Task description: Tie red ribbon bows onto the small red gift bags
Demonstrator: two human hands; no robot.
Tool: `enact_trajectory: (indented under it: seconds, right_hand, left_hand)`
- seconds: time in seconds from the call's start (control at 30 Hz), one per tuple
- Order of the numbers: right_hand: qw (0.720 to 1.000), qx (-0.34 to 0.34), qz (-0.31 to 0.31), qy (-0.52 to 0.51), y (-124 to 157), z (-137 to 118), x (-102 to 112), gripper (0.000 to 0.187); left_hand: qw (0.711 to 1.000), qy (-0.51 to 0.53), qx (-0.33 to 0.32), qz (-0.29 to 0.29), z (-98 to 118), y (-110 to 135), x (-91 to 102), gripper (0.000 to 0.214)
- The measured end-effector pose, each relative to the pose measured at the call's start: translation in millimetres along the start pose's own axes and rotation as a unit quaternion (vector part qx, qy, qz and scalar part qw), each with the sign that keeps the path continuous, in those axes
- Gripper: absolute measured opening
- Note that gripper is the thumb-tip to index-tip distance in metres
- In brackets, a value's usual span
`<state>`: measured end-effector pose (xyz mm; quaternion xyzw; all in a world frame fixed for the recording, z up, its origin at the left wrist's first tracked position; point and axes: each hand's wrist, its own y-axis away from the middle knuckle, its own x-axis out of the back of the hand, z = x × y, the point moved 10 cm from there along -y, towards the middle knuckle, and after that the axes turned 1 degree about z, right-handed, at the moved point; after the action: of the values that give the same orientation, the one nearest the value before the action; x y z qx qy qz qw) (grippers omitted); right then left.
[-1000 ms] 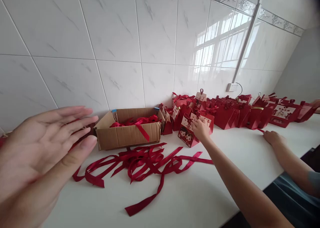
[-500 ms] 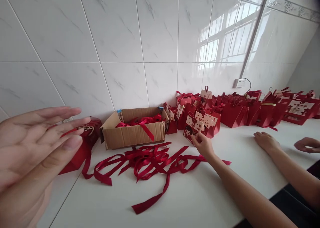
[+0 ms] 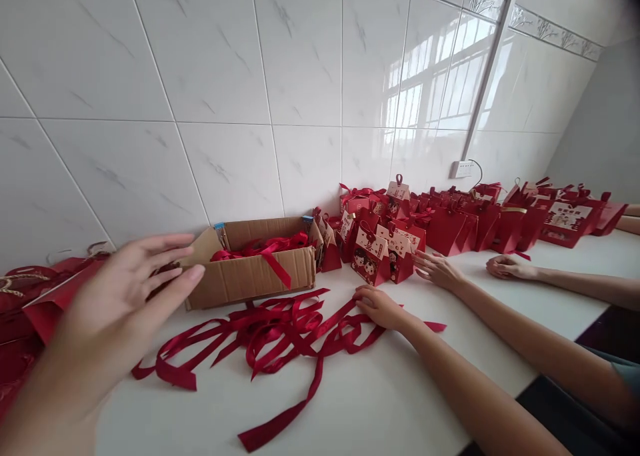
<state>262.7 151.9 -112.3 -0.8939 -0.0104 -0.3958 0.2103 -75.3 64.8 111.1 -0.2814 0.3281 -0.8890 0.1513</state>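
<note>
My left hand (image 3: 131, 289) is open with fingers stretched out, hovering by the left corner of a cardboard box (image 3: 250, 277) that holds red ribbon. Under and left of it lie flat red paper bags (image 3: 47, 296). My right hand (image 3: 377, 306) rests with its fingers fairly flat on the right end of a tangle of loose red ribbons (image 3: 280, 329) on the white counter (image 3: 380, 396). Just beyond it stand small red gift boxes with cartoon couples (image 3: 370, 264).
Another person's hand (image 3: 440, 269) touches the counter beside the small gift boxes, and a second such hand (image 3: 507, 267) lies curled further right. A long row of red gift boxes (image 3: 500, 219) lines the tiled wall. A wall socket (image 3: 463, 169) sits above them.
My right hand let go of the small gift box and came down onto the ribbons. My left hand moved away from the camera and lower. Another person's hand reached in beside the boxes.
</note>
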Motion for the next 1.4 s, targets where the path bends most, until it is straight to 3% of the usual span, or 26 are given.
enact_trajectory:
  seconds: [0.07,0.1,0.17,0.27,0.37,0.47,0.6,0.7,0.77,0.87,0.93,1.03,1.17,1.4]
  right_hand:
    - [1.0,0.004,-0.02,-0.001,0,1,-5,0.019]
    - [1.0,0.004,-0.025,-0.001,0,2,-6,0.02]
    - [1.0,0.003,-0.03,-0.001,1,3,-8,0.022]
    - [1.0,0.003,-0.03,-0.002,1,5,-8,0.023]
    - [1.0,0.008,-0.023,-0.002,2,4,-8,0.022]
    - [1.0,0.012,0.005,-0.002,2,-1,-4,0.02]
    - [0.994,0.018,0.106,-0.008,-2,-26,24,0.024]
    - [0.983,0.046,0.179,-0.024,-6,-69,53,0.024]
    - [0.969,0.104,0.222,-0.035,-8,-111,74,0.018]
    - [0.953,0.171,0.247,-0.032,-16,-170,93,0.015]
    - [0.953,0.167,0.248,-0.05,-27,-190,96,0.015]
    - [0.963,0.15,0.207,-0.085,-50,-205,80,0.015]
    - [0.984,0.138,0.103,-0.04,-77,-211,31,0.014]
    - [0.991,0.109,0.082,-0.006,-88,-205,-26,0.017]
  left_hand:
    - [0.996,-0.071,0.042,-0.035,-32,-8,-24.5,0.043]
    - [0.99,-0.128,0.029,-0.049,-44,-11,-38.5,0.042]
    - [0.958,-0.266,-0.065,-0.086,-57,-15,-76.0,0.045]
    - [0.932,-0.326,-0.116,-0.107,-84,-14,-122.2,0.061]
    - [0.912,-0.357,-0.169,-0.106,-93,-11,-146.9,0.052]
    - [0.899,-0.374,-0.209,-0.09,-90,-7,-145.5,0.035]
    - [0.888,-0.373,-0.261,-0.067,-80,17,-128.4,0.023]
    - [0.88,-0.362,-0.304,-0.052,-76,50,-120.5,0.018]
    - [0.876,-0.356,-0.323,-0.038,-75,71,-117.8,0.019]
    - [0.874,-0.354,-0.333,-0.011,-76,90,-115.1,0.022]
    - [0.873,-0.354,-0.335,0.001,-76,95,-114.1,0.023]
    - [0.872,-0.354,-0.337,0.006,-76,96,-113.7,0.021]
    - [0.871,-0.351,-0.344,0.006,-76,98,-113.4,0.021]
    - [0.874,-0.351,-0.336,-0.018,-76,108,-120.2,0.023]
